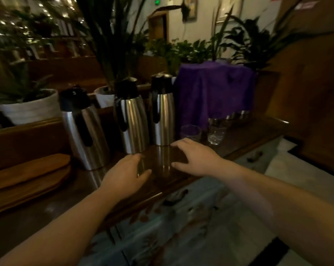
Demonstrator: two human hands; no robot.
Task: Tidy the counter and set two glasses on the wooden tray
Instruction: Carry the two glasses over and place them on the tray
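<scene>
Two clear glasses stand on the dark wooden counter [248,135]: one [190,132] just beyond my right hand, the other [217,134] to its right, with water or beads inside. Wooden trays [26,175] lie stacked at the left end of the counter. My left hand [126,177] hovers over the counter in front of the middle jug, fingers apart, holding nothing. My right hand [195,157] is spread open just in front of the nearer glass, not touching it.
Three steel thermos jugs with black tops stand in a row: left [85,129], middle [131,116], right [162,110]. A purple cloth [214,89] covers something behind the glasses. Potted plants [28,104] line the back ledge. Patterned floor lies below the counter edge.
</scene>
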